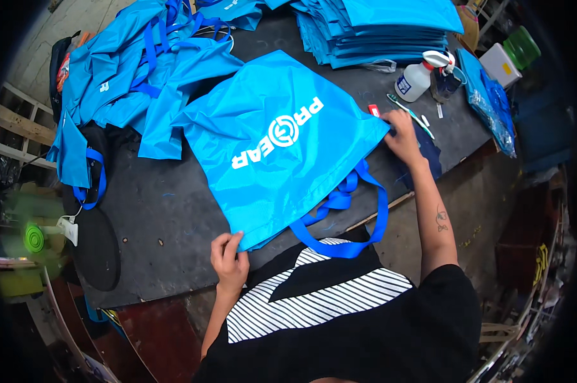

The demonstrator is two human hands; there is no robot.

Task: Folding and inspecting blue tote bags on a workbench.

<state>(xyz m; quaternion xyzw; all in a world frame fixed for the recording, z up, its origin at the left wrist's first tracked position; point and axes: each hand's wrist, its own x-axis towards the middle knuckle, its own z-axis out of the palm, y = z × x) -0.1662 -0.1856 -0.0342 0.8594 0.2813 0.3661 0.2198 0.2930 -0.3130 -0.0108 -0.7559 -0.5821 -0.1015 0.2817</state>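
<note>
A bright blue tote bag with white printing lies flat on the dark worktable, its darker blue handles hanging over the near edge. My left hand pinches the bag's near corner at the table edge. My right hand presses on the bag's far right corner, fingers curled over the fabric. Whether the right hand grips or only rests there is hard to tell.
A loose heap of blue bags lies at the back left and a neat folded stack at the back right. A white spray bottle, a toothbrush and a small red item sit near my right hand. A green fan stands left.
</note>
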